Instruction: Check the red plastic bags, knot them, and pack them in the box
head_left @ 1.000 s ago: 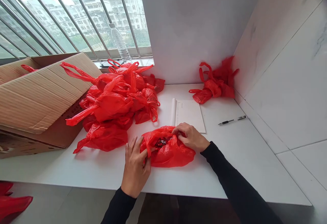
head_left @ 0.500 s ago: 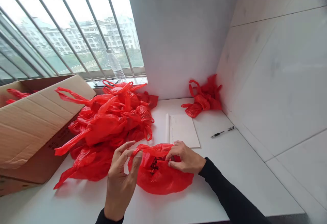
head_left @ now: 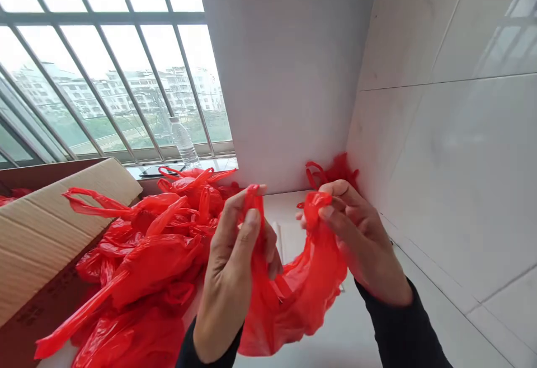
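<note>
One red bag [head_left: 302,295] held up, left hand [head_left: 235,278], right hand [head_left: 361,239] (fingers pinching its top)

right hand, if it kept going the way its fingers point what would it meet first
Probably the left hand, which pinches the other handle of the red plastic bag; depth between the hands is unclear.

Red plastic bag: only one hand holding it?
No, the left hand pinches one handle of the red plastic bag and the right hand grips the other.
</note>
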Available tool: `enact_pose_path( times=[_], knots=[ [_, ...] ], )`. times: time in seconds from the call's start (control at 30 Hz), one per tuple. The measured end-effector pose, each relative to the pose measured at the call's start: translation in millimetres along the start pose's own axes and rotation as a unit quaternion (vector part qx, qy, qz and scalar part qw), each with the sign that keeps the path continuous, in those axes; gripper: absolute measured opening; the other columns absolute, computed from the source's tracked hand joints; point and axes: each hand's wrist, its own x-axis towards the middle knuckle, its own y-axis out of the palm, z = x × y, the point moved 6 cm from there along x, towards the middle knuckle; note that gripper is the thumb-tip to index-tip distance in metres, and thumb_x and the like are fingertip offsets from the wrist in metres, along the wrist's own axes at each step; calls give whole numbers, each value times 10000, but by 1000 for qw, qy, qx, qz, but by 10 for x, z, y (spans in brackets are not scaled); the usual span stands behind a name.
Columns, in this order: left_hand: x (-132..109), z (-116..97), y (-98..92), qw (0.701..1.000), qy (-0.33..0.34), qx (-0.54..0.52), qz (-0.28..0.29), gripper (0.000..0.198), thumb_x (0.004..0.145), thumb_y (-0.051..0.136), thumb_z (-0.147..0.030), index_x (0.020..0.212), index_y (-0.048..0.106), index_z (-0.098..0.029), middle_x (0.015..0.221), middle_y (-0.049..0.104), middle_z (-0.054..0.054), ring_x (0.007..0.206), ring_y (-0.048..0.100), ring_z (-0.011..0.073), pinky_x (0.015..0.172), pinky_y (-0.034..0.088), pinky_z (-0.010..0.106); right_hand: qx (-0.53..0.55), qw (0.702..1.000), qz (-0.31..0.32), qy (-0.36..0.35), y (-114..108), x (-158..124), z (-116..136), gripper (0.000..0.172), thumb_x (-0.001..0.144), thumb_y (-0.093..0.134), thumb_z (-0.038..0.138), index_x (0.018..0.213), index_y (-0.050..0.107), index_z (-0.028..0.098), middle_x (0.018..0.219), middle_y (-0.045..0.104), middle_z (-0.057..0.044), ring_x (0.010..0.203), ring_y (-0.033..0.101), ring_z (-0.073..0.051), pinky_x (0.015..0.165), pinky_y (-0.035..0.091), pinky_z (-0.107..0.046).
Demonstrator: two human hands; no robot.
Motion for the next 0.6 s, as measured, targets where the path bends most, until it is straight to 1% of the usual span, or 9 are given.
enact_pose_path(
  times=[0.07,0.1,0.17,0.23,0.27,0.33,0.43,0.53,0.6],
  knots=[
    [65,18,89,999,-28,16,43,389,990,538,-504,1313,543,-286,674,439,-33,543,375,104,480,376,211,-21,1000,-4,-4,39,-17,-17,76,1003,619,377,988,598,305,771,606,11,660,595,-154,590,529,-276],
    [88,39,105,997,-38,31,53,373,993,522,-508,1275,549,-265,677,421,-33,555,354,105,487,355,210,-44,999,0,-10,61,-26,-38,62,1004,620,365,986,611,306,779,621,9,660,605,-155,593,542,-279],
    [120,101,99,995,-53,64,57,319,1000,481,-486,1199,544,-246,707,430,-23,603,392,118,548,402,223,-98,995,16,-28,107,-37,-82,34,1003,623,333,989,641,308,851,654,-8,743,647,-167,665,583,-296],
    [140,162,88,991,-53,102,66,249,990,471,-421,1165,517,-251,764,479,-9,668,453,132,617,452,241,-145,988,30,-48,142,-42,-122,38,997,634,315,984,670,316,966,669,-34,905,671,-193,784,607,-325],
    [145,193,99,988,-52,117,85,229,978,476,-381,1169,497,-255,787,502,-8,683,466,133,624,457,244,-162,985,31,-56,149,-44,-141,43,991,642,316,979,683,322,1021,666,-47,989,666,-209,835,608,-343],
    [138,254,154,978,-56,130,153,263,932,511,-282,1185,445,-254,796,522,-20,657,462,119,587,435,233,-189,980,21,-66,143,-47,-175,48,976,662,328,976,710,336,1112,647,-68,1116,639,-240,909,600,-379],
    [123,293,213,956,-53,147,249,409,806,596,-189,1164,402,-226,736,496,-52,583,428,91,509,374,210,-209,976,9,-65,138,-48,-236,63,942,699,337,985,745,337,1187,631,-83,1187,624,-276,924,602,-410],
    [162,261,164,942,-36,189,275,434,747,641,-194,1131,438,-200,725,503,-49,598,450,94,510,380,208,-208,977,-1,-46,122,-40,-326,86,891,744,351,969,763,318,1242,641,-62,1211,632,-275,914,608,-366],
    [179,243,115,938,-52,193,283,356,782,586,-195,1120,477,-199,742,510,-37,621,462,99,540,412,212,-194,979,-44,-37,32,-37,-399,98,864,763,356,950,764,309,1222,659,-48,1226,631,-267,916,602,-324]
  ],
)
